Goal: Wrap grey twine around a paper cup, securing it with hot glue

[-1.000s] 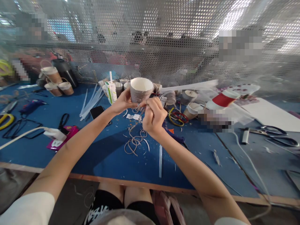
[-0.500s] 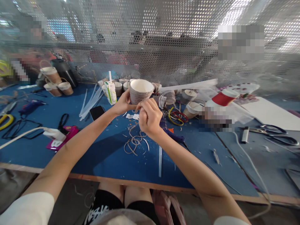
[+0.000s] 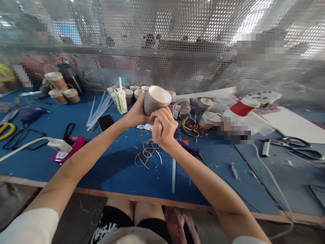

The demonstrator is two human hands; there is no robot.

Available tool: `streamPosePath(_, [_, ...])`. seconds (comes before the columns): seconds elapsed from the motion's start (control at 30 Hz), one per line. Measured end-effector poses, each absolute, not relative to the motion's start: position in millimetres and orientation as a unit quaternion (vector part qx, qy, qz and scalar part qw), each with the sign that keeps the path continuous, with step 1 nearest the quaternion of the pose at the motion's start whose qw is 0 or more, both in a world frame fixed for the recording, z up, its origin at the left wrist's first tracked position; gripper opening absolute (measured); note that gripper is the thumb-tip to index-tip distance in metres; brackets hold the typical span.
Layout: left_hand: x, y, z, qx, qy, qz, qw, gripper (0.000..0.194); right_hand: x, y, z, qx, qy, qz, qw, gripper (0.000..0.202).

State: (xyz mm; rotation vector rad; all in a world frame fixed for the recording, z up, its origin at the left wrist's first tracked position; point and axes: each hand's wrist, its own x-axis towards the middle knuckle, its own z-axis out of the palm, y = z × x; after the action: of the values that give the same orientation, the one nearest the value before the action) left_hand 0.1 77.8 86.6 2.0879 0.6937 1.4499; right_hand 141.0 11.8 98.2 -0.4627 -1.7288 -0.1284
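Observation:
A grey cord-wrapped cup with a white inside is held above the table, its mouth tilted to the right. My left hand grips it from the left side, fingers behind the wall. Against its lower front, my right hand is closed, with thumb and fingers pinched together. Whatever lies in that pinch is hidden by the fingers. Below the hands, a loose thin cord lies in loops on the blue table. Beside my right wrist rests a blue glue gun.
Several small cups stand behind, near a drink carton. Clear glue sticks and a phone lie left. Yellow-handled scissors, a red-banded spool and black-handled scissors are right. A purple power strip sits left. Perforated metal stands behind.
The cup has tipped further and turned in my left hand, shifting slightly right. My right hand has moved slightly right with it, still pinched at its front.

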Motion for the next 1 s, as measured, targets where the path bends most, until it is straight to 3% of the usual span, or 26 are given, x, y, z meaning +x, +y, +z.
streamPosePath(0.13, [-3.3, 72.2, 93.5, 0.770, 0.200, 0.479, 0.372, 0.086, 141.6, 10.2, 104.2, -0.214, -0.728, -0.017, 0.651, 0.029])
streamPosePath(0.3, [-4.0, 65.1, 101.8, 0.694, 0.228, 0.470, 0.495, 0.082, 142.1, 7.0, 114.1, -0.257, -0.692, 0.074, 0.671, 0.029])
streamPosePath(0.43, [-2.4, 66.7, 106.5, 0.663, 0.273, 0.489, 0.497, 0.078, 146.6, 9.9, 126.0, -0.322, -0.679, 0.171, 0.637, 0.033])
streamPosePath(0.7, [-18.7, 83.6, 100.1, 0.709, 0.307, 0.448, 0.450, 0.088, 179.6, 11.5, 167.1, -0.367, -0.702, 0.382, 0.476, 0.048])
streamPosePath(1.0, [-22.8, 81.4, 99.5, 0.730, 0.314, 0.377, 0.475, 0.066, 195.7, 6.1, 182.1, -0.302, -0.784, 0.339, 0.423, 0.056])
